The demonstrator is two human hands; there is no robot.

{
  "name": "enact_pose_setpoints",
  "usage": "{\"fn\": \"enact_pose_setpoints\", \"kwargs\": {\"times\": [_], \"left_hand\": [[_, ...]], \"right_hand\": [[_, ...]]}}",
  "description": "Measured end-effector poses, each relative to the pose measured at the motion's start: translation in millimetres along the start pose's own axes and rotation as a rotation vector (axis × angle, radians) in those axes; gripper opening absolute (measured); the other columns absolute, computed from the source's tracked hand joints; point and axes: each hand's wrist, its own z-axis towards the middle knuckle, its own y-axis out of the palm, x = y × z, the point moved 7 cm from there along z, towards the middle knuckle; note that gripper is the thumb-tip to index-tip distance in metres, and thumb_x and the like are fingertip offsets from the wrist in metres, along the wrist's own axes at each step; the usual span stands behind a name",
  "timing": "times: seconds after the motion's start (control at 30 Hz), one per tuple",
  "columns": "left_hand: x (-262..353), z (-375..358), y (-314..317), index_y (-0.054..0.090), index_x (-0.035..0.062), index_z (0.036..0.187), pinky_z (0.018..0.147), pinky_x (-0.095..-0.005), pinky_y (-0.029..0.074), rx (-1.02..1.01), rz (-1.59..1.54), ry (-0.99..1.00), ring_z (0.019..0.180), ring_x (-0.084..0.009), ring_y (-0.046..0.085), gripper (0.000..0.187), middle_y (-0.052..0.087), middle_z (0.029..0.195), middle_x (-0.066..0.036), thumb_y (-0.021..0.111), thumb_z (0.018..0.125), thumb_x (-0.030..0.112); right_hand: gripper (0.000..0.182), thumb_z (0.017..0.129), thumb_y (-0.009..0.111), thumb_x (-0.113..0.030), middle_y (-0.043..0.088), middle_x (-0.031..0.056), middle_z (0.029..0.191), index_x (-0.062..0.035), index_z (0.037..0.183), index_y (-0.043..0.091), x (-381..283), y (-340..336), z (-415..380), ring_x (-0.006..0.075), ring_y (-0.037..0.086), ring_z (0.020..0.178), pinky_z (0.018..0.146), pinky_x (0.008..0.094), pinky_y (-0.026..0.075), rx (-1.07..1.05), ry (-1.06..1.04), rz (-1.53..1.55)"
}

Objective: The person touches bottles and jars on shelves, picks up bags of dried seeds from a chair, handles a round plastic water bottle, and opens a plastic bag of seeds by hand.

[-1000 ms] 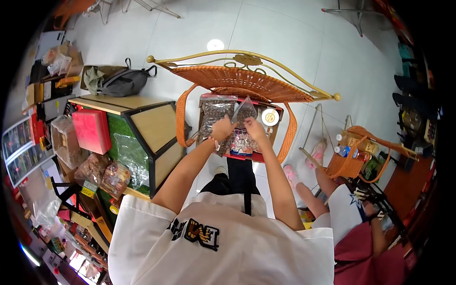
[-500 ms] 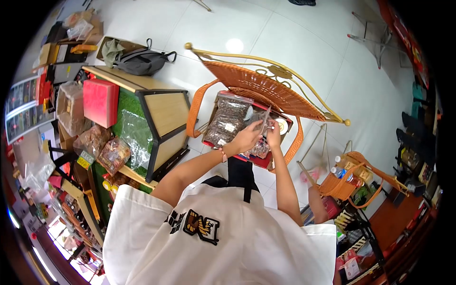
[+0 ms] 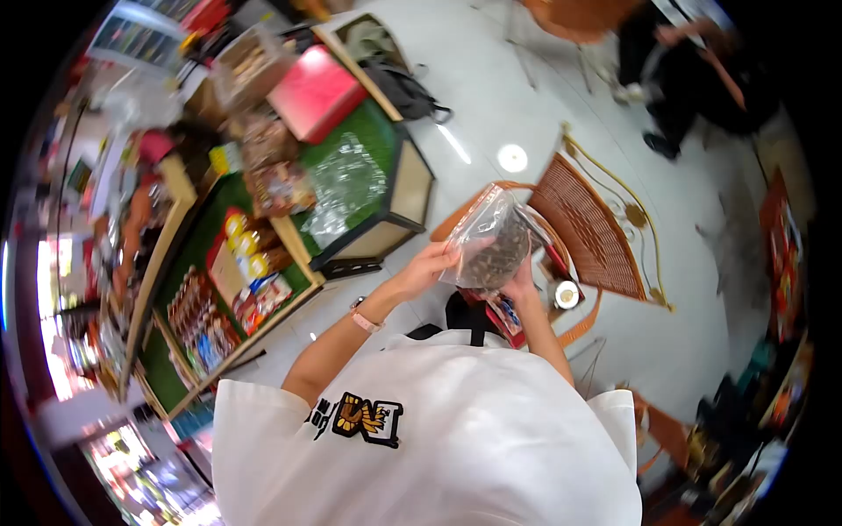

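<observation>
A clear zip-lock bag, partly filled with dark dried pieces, is held up between my two hands. My left hand pinches its left edge. My right hand grips its lower right side, with some fingers hidden by the bag. Under the bag, a red-edged box rests on a wicker chair. Most of the box's contents are covered by the bag and my hands. A round jar with a pale lid stands at the box's right side.
A green-topped display stand to the left bears a red box, bagged goods and a crumpled clear plastic bag. A dark backpack lies behind it. Another person sits at the far upper right.
My view has swung round, so the stand and chair appear shifted right. My hands have risen from low over the box and now hold up the dark-filled bag.
</observation>
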Motion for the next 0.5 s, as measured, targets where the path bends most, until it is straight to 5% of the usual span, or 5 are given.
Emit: {"fn": "enact_pose_setpoints", "kwargs": {"times": [0.17,0.23,0.33,0.4,0.5], "left_hand": [[45.3,-132.8,-35.8,0.046,-0.0005,0.102,0.083,-0.0241,0.031,0.244,0.036,0.240,0.095,-0.0106,0.042,0.038,0.046,0.108,-0.004,0.044,0.082,0.031],[49.7,-200.5,-52.5,0.036,0.0012,0.112,0.090,-0.0266,0.027,0.530,-0.249,0.487,0.106,-0.0120,0.037,0.060,0.038,0.118,-0.005,0.055,0.073,0.043],[62.3,-286.8,-29.2,0.014,0.0026,0.126,0.098,-0.0339,0.016,0.569,0.180,0.843,0.119,-0.0182,0.022,0.107,0.021,0.129,-0.008,0.074,0.048,0.045],[28.9,-332.9,-28.2,0.007,0.0023,0.128,0.099,-0.0349,0.012,0.767,0.261,0.851,0.120,-0.0194,0.018,0.114,0.020,0.129,-0.009,0.078,0.045,0.036],[32.4,-383.3,-2.2,0.018,0.0006,0.125,0.096,-0.0339,0.018,1.011,0.431,1.022,0.116,-0.0191,0.025,0.102,0.026,0.126,-0.009,0.079,0.048,0.028]], "right_hand": [[0.069,0.074,0.032,-0.062,0.042,0.0112,0.117,-0.0108,0.119,0.037,99.9,116.9,21.7,0.0278,0.041,0.106,0.090,0.0448,0.031,-0.171,0.214,-0.106],[0.071,0.072,0.035,-0.063,0.041,0.0103,0.118,-0.0112,0.120,0.036,155.5,157.3,16.3,0.0275,0.040,0.106,0.090,0.0445,0.032,-0.251,0.286,-0.172],[0.071,0.072,0.035,-0.063,0.038,0.0088,0.121,-0.0118,0.121,0.033,225.8,199.5,-2.1,0.0267,0.038,0.109,0.091,0.0438,0.030,-0.204,0.310,-0.228],[0.069,0.073,0.036,-0.061,0.036,0.0069,0.123,-0.0128,0.122,0.031,276.3,227.8,-18.1,0.0260,0.035,0.110,0.093,0.0430,0.027,-0.343,0.366,-0.153],[0.063,0.073,0.040,-0.058,0.039,0.0035,0.119,-0.0159,0.120,0.034,354.7,221.0,-43.3,0.0242,0.036,0.109,0.093,0.0401,0.027,-0.308,0.454,-0.284]]}}
